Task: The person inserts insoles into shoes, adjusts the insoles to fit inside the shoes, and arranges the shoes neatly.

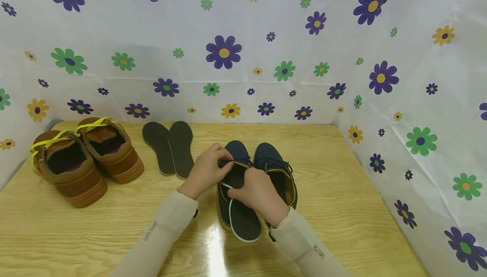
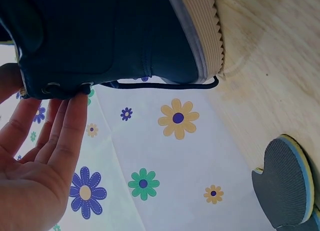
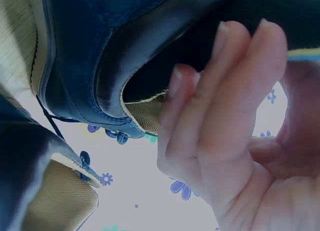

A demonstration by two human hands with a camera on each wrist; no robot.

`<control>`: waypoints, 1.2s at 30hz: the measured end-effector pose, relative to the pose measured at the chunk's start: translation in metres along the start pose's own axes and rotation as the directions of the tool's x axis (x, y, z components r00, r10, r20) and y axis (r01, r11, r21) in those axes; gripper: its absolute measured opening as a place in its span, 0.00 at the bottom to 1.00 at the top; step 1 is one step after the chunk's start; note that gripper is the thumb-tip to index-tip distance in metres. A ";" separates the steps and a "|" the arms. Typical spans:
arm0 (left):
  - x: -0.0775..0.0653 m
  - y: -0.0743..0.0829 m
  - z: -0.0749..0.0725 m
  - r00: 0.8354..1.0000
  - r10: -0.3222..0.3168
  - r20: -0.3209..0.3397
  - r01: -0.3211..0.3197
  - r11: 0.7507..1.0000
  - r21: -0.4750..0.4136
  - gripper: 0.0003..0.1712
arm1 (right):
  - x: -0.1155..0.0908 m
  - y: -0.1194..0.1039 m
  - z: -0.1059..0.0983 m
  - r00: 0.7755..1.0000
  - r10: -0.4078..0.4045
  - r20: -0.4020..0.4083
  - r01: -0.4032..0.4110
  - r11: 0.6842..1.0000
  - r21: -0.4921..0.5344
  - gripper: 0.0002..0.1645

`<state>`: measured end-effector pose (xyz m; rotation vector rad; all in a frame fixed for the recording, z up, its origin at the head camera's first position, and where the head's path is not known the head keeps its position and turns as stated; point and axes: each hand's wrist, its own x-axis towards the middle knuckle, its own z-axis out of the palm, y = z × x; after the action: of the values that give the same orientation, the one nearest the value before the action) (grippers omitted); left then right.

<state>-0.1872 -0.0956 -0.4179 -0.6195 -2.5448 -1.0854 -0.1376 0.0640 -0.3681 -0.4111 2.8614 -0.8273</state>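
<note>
Side by side on the wooden table stand two navy lace-up shoes, a left one (image 1: 236, 148) and a right one (image 1: 267, 152), toes pointing away from me. My left hand (image 1: 208, 170) pinches the left shoe's upper at its opening; in the left wrist view, fingers and thumb of the left hand (image 2: 42, 161) grip the edge by the eyelets. A dark insole (image 1: 245, 222) with a pale edge lies partly inside that shoe, its near end sticking out over the heel. My right hand (image 1: 260, 194) holds this insole between thumb and fingers, as the right wrist view shows.
Two dark insoles, one (image 1: 157, 143) overlapped by another (image 1: 180, 148), lie left of the navy shoes. Farther left are two brown shoes (image 1: 76, 179) with yellow laces (image 1: 53, 140). White flower-patterned cloth (image 1: 243, 27) stands behind the table and along its sides.
</note>
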 end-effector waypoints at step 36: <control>0.000 0.003 0.003 1.000 -0.015 -0.018 0.016 0.999 0.030 0.03 | -0.006 -0.018 0.009 0.997 -0.056 0.049 0.074 0.846 -0.529 0.31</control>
<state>-0.1858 -0.0915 -0.4176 -0.5812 -2.5502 -1.0509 -0.1258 0.0461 -0.3658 -0.5726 3.0220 -0.0057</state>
